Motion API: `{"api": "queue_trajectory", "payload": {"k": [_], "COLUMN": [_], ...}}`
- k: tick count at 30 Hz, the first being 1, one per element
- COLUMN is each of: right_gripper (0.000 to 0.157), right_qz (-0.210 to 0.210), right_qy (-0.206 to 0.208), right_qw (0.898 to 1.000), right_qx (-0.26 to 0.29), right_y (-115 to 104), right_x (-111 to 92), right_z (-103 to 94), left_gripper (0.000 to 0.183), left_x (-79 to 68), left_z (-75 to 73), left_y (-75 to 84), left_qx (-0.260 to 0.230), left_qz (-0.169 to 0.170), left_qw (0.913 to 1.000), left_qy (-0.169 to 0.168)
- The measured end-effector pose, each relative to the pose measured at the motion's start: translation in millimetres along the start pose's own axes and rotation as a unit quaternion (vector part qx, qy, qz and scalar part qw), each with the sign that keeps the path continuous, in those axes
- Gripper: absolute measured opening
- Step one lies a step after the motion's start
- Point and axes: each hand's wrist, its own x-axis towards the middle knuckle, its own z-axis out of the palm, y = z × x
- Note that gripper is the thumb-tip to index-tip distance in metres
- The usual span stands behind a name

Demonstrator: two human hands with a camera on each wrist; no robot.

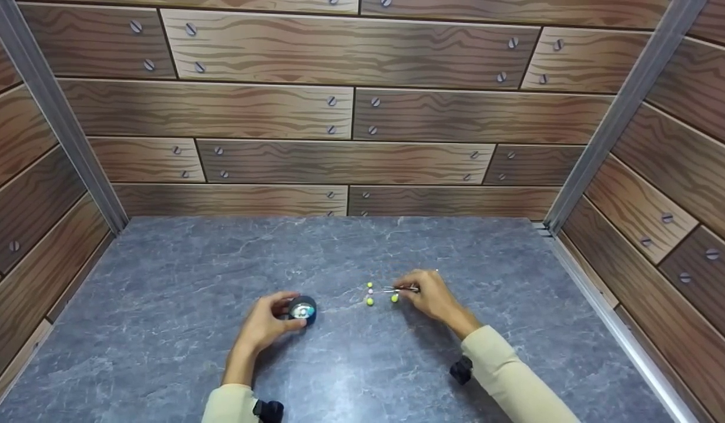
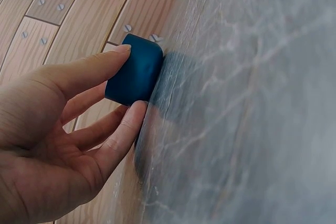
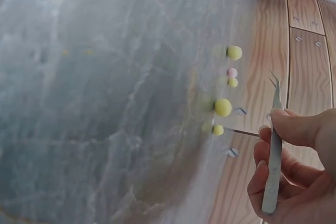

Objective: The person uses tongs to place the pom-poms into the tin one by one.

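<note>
My left hand [image 1: 262, 323] grips a small round blue container [image 1: 304, 310] by its sides, thumb and fingers on opposite walls. Its top looks shiny, with a teal patch, in the head view; the left wrist view shows its smooth blue side [image 2: 137, 69] close against the tabletop. My right hand [image 1: 431, 294] pinches a pair of metal tweezers [image 3: 273, 163] between thumb and fingers. Their bent tips stand slightly apart with nothing between them, over the small balls. Several yellow balls [image 3: 223, 107] and a pink ball [image 3: 232, 72] lie on the tabletop by the tweezers.
The grey marbled tabletop [image 1: 221, 258] is bounded by wood-print walls [image 1: 268, 108] at the back and sides. Metal rails [image 1: 609, 106] run along the corners. Black wrist devices [image 1: 461, 370] sit under both sleeves.
</note>
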Motion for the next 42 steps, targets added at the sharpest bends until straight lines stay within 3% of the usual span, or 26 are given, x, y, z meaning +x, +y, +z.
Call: {"api": "queue_trajectory", "payload": {"k": [18, 28, 42], "right_gripper": [0.014, 0.014, 0.015], "right_qz": [-0.005, -0.032, -0.029], "right_qy": [-0.025, -0.011, -0.015], "right_qw": [1.000, 0.999, 0.999], "right_qx": [0.000, -0.020, 0.002], "right_y": [1, 4, -6], "right_x": [0, -1, 2], "right_z": [21.1, 24.0, 20.1], "left_gripper": [0.058, 0.057, 0.059], "left_x": [0.3, 2.6, 1.1], "left_z": [-0.7, -0.5, -0.7], "left_y": [-0.6, -1.8, -1.5], "left_qx": [-0.003, 0.003, -0.005], "left_qz": [-0.001, -0.004, -0.004], "left_qw": [1.0000, 1.0000, 1.0000], "left_qy": [-0.002, 0.000, -0.007]}}
